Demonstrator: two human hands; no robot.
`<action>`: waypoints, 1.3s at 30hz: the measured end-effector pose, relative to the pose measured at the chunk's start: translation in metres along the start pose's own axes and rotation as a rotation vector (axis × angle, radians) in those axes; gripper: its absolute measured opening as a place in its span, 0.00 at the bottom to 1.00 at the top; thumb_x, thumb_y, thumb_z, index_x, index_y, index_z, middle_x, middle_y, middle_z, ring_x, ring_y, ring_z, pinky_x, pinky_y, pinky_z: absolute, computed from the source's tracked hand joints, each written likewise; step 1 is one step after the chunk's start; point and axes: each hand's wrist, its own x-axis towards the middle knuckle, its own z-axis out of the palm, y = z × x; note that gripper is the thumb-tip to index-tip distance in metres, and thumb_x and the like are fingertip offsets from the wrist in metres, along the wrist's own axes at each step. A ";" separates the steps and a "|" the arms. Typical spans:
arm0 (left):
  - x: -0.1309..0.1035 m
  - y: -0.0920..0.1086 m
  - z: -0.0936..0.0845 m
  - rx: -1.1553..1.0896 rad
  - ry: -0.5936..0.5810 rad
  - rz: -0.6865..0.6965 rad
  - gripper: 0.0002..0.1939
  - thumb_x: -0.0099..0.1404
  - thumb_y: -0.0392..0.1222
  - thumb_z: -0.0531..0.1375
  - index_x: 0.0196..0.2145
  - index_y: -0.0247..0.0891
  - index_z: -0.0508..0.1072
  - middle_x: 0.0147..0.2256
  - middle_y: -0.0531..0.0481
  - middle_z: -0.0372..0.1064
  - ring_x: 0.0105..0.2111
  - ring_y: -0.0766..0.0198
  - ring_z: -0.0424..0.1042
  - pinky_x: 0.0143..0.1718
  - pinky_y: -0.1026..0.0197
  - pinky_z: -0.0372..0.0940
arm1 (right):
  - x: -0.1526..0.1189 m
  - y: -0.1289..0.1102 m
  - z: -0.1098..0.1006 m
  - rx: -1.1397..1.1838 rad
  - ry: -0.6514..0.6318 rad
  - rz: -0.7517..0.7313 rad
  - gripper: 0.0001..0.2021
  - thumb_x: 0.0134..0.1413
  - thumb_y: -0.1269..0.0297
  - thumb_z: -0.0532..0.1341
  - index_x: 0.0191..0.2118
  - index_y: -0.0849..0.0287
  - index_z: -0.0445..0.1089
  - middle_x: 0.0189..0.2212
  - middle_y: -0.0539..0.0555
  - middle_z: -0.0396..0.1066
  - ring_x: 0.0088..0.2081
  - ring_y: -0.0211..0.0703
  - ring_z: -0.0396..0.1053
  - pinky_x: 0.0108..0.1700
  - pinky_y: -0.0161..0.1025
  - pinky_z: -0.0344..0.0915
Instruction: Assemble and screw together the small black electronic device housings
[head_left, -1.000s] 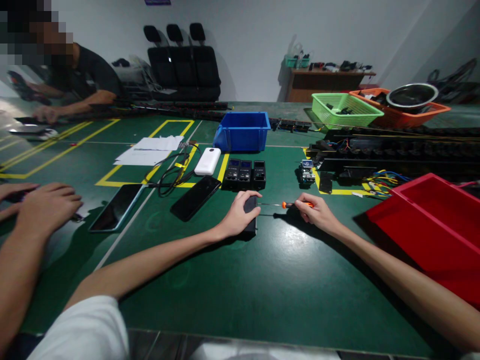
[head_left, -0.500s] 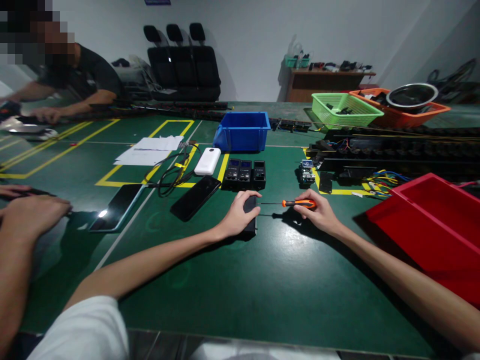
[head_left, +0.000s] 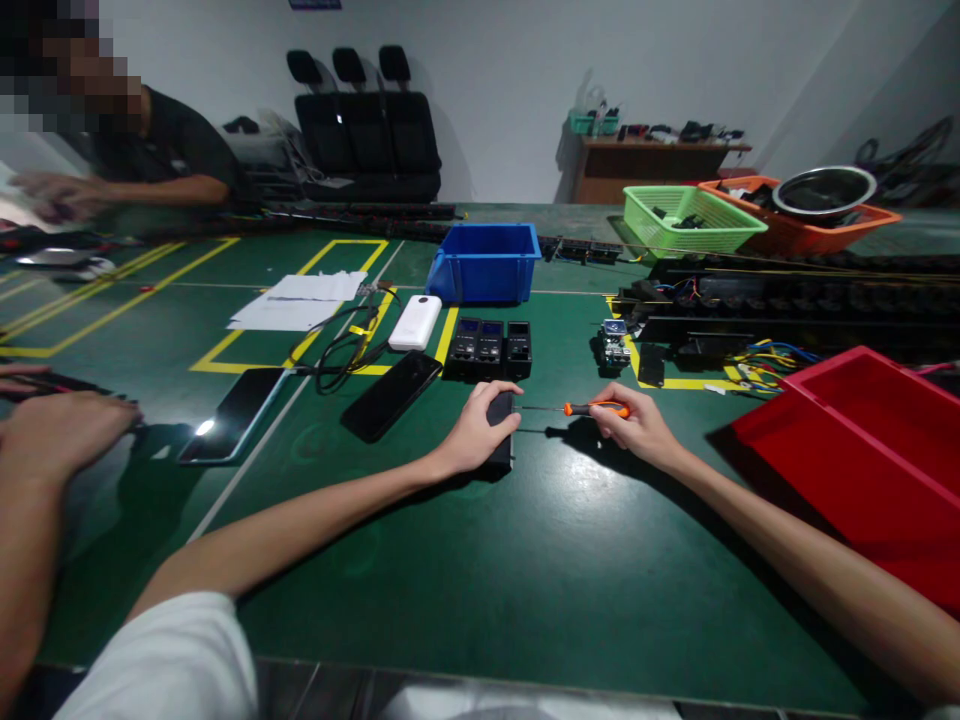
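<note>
My left hand (head_left: 481, 428) grips a small black box (head_left: 501, 452) on the green table, fingers over its top and thumb on its near side. An orange and black screwdriver (head_left: 607, 409) is held in my right hand (head_left: 634, 420), its thin shaft pointing left. The tip reaches the right side of the box; whether it sits in a screw is too small to tell. Just behind the box stand several black modules (head_left: 478, 345) with small screens. A black phone (head_left: 391, 396) lies to the left of my left hand.
Behind are a blue bin (head_left: 487, 262), a white power bank (head_left: 415, 322) and papers (head_left: 296, 303). A red bin (head_left: 862, 460) and wires are at right. Another person's hand (head_left: 67, 430) is at far left, near a lit phone (head_left: 234, 415); someone sits across the table.
The person across the table has raised their hands from the table. My right hand has shifted very slightly with the screwdriver; my left hand stays on the box.
</note>
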 end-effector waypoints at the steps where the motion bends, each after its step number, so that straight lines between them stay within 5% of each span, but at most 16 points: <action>1: 0.000 0.000 0.000 -0.001 -0.002 -0.002 0.15 0.62 0.38 0.58 0.48 0.43 0.70 0.44 0.49 0.64 0.46 0.60 0.66 0.53 0.55 0.61 | 0.000 0.001 0.000 0.001 -0.008 0.002 0.14 0.58 0.53 0.61 0.35 0.60 0.67 0.18 0.44 0.63 0.17 0.30 0.56 0.20 0.30 0.51; 9: 0.000 0.003 0.000 -0.013 -0.004 -0.009 0.15 0.62 0.38 0.59 0.48 0.42 0.70 0.44 0.49 0.64 0.46 0.59 0.66 0.53 0.54 0.61 | 0.003 0.006 0.000 0.019 -0.051 0.046 0.15 0.59 0.51 0.59 0.34 0.59 0.65 0.17 0.44 0.61 0.17 0.32 0.56 0.21 0.31 0.53; 16: 0.000 0.001 0.001 -0.013 0.000 -0.006 0.15 0.62 0.39 0.58 0.48 0.43 0.70 0.44 0.49 0.64 0.45 0.59 0.66 0.54 0.54 0.61 | 0.003 0.002 -0.002 -0.144 0.018 -0.136 0.14 0.51 0.56 0.67 0.40 0.58 0.67 0.35 0.53 0.69 0.34 0.41 0.68 0.36 0.37 0.65; 26: 0.000 0.000 0.001 -0.015 -0.004 -0.009 0.16 0.62 0.38 0.59 0.48 0.43 0.69 0.44 0.49 0.64 0.46 0.59 0.66 0.54 0.54 0.61 | 0.000 0.005 0.000 -0.020 -0.039 0.011 0.15 0.55 0.53 0.64 0.40 0.61 0.69 0.23 0.48 0.67 0.20 0.32 0.60 0.22 0.32 0.55; 34: 0.000 0.000 0.001 -0.006 -0.004 0.002 0.16 0.62 0.38 0.59 0.48 0.43 0.70 0.45 0.49 0.64 0.46 0.60 0.66 0.54 0.54 0.61 | 0.003 0.000 0.000 -0.006 -0.099 0.053 0.16 0.59 0.51 0.60 0.34 0.61 0.68 0.17 0.46 0.65 0.18 0.31 0.57 0.21 0.31 0.51; 39: -0.001 0.000 0.001 0.007 -0.006 0.003 0.16 0.62 0.39 0.59 0.49 0.44 0.69 0.45 0.49 0.64 0.46 0.59 0.66 0.54 0.54 0.61 | 0.002 0.000 0.001 0.004 -0.027 0.072 0.17 0.56 0.48 0.62 0.33 0.60 0.67 0.17 0.45 0.63 0.16 0.31 0.56 0.18 0.30 0.51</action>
